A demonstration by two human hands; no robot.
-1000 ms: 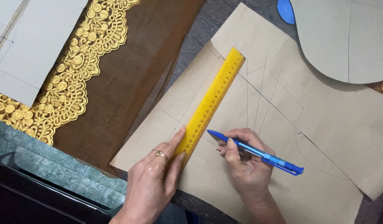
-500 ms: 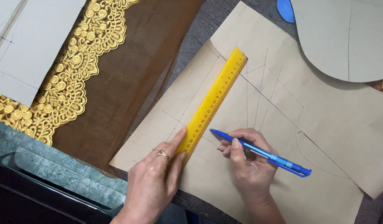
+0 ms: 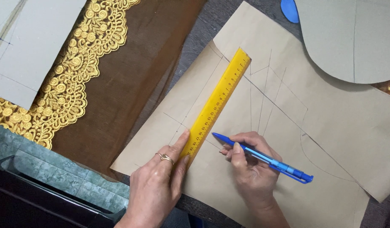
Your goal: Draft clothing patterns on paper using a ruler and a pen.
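no box, tray or other container shows here, only flat things spread on a dark grey table. a tan paper pattern piece, marked with thin pencil lines, lies across the middle and right of the table, its lower left corner near the front edge. a yellow ruler rests slantwise on the paper's left part, its top end near the paper's curved upper edge and its bottom end under the left hand. that hand lies flat, fingers stretched out and close together, the forefinger pressing along the ruler's lower left edge; a ring sits on one finger. the right hand is just right of the ruler's lower end, fingers curled tight around a blue pen, whose tip meets the paper just beside the ruler's right edge. a brown fabric with gold lace trim lies toward the left, with a grey card sheet in the far left corner and a grey curved pattern piece over the far right corner.
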